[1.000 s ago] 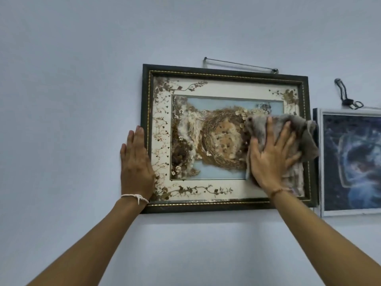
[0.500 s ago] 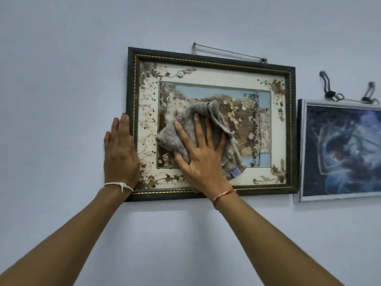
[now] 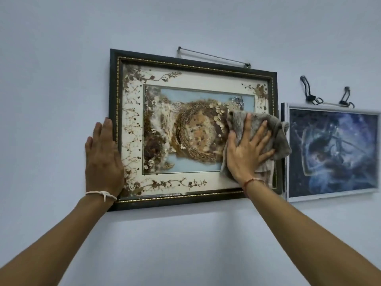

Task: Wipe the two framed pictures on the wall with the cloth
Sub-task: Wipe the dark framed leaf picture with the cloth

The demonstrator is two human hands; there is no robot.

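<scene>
A dark-framed picture (image 3: 191, 65) with a nest motif and a cream leaf border hangs on the pale wall. My right hand (image 3: 246, 153) lies flat with spread fingers on a grey cloth (image 3: 280, 141), pressing it against the right side of this picture's glass. My left hand (image 3: 103, 159) rests flat over the frame's left edge and the wall, fingers together, holding nothing. To the right hangs a silver-framed blue picture (image 3: 334, 151), its right part cut off by the view's edge.
A thin metal hanging rod (image 3: 214, 56) runs above the dark frame. Two black hooks (image 3: 309, 93) hold the blue picture at its top. Bare pale wall (image 3: 185, 244) surrounds both frames.
My right hand slid the cloth from the right side to the picture's middle-left, then back to the right side. My left hand stayed on the frame's left edge.
</scene>
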